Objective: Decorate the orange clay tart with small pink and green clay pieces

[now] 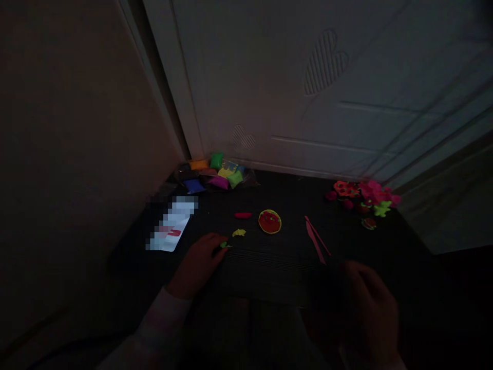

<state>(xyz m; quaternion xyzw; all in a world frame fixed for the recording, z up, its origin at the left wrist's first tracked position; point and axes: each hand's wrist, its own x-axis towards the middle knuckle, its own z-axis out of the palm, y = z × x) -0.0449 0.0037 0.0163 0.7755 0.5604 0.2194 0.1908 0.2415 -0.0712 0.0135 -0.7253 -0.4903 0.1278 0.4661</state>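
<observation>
My left hand (199,263) rests on the dark table with its fingers bent, thumb and fingertips closed at a small piece of green clay (225,245). Just beyond lies a crumpled yellow clay piece (239,233). Farther back is a short red clay roll (243,216). To its right sits a round, red clay disc with a yellow rim (270,222) and small bits on top. My right hand (372,303) is curled near the front right edge; darkness hides whether anything is in its fingers. Two pink clay tools (316,240) lie ahead of it.
Bags of coloured clay (219,174) are heaped at the back left, against a white panel with heart patterns (269,77). A lit phone (173,226) lies at the left. Several finished-looking clay shapes (372,195) crowd the back right. The scene is very dim.
</observation>
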